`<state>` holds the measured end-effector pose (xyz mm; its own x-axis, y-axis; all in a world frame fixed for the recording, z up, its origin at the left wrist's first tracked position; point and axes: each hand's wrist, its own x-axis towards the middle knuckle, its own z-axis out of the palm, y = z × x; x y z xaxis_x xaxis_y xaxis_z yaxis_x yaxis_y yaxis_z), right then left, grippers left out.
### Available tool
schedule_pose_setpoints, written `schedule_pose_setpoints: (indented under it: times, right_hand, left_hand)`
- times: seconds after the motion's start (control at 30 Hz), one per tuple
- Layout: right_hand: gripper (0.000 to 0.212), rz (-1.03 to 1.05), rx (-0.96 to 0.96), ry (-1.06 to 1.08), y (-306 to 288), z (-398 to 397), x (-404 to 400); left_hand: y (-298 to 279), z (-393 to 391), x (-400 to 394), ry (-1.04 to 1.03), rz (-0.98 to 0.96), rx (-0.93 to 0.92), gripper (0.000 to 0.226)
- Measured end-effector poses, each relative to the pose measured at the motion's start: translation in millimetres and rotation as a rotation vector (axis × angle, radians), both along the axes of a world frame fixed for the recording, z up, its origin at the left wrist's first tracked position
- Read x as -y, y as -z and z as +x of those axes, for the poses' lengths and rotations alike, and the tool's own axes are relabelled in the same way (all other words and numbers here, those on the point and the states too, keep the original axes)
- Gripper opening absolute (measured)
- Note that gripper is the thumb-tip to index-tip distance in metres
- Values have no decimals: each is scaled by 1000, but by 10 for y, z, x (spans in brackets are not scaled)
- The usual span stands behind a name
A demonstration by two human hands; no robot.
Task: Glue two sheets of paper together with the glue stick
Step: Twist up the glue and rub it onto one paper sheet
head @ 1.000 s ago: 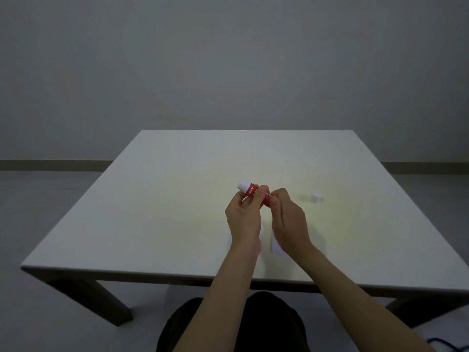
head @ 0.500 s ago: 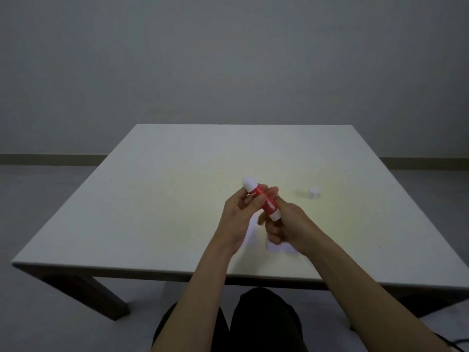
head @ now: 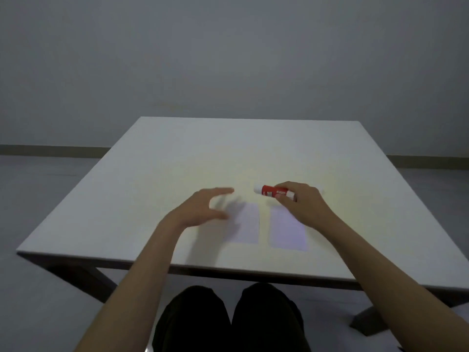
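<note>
Two small pale sheets of paper lie side by side near the table's front edge: the left sheet (head: 247,223) and the right sheet (head: 288,231). My right hand (head: 303,205) holds a red glue stick (head: 272,192) with a white tip pointing left, just beyond the right sheet and low over the table. My left hand (head: 203,209) hovers open, fingers spread, above the left edge of the left sheet, holding nothing.
The white table (head: 157,174) has dark legs and a grey floor around it. My knees in dark trousers (head: 231,318) show under the front edge. The small white cap seen earlier is hidden behind my right hand.
Both hands held the glue stick together over the sheets; now my left hand has let go and moved left, and my right hand has carried the stick to the right. The sheets are uncovered.
</note>
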<state>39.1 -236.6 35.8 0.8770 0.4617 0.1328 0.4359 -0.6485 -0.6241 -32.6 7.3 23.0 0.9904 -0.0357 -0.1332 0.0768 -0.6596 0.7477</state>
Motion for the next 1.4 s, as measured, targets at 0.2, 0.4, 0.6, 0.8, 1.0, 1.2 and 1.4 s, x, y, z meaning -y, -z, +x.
schedule_pose_setpoints:
  times: [0.2,0.4,0.6,0.8,1.0,1.2,1.4]
  right_hand:
    - [27,-237,173,-86,139,-143,-283]
    - [32,-376,367,-191,200,-297,-391]
    - [30,-289,290,-382,178,-296,-253]
    - [32,-361,336,-147,149,-123,-210]
    - [30,-334,336,-474,147,-450,-130]
    - [31,-367,333,-178,124,-110,-11]
    - [32,-261,133,-359,249,-253,103]
  left_hand:
    - [379,14,-68,135,348,-107,91]
    - [420,18,-68,135,341,-90,89]
    - [424,15,-59,137,334,-102,89]
    - [408,22,-66,152,349,-116,91]
    - [437,31,-76,148,339,-118,91]
    - [420,30,-73,161,361,-131,93]
    - [418,7,-70,152,339,-114,91]
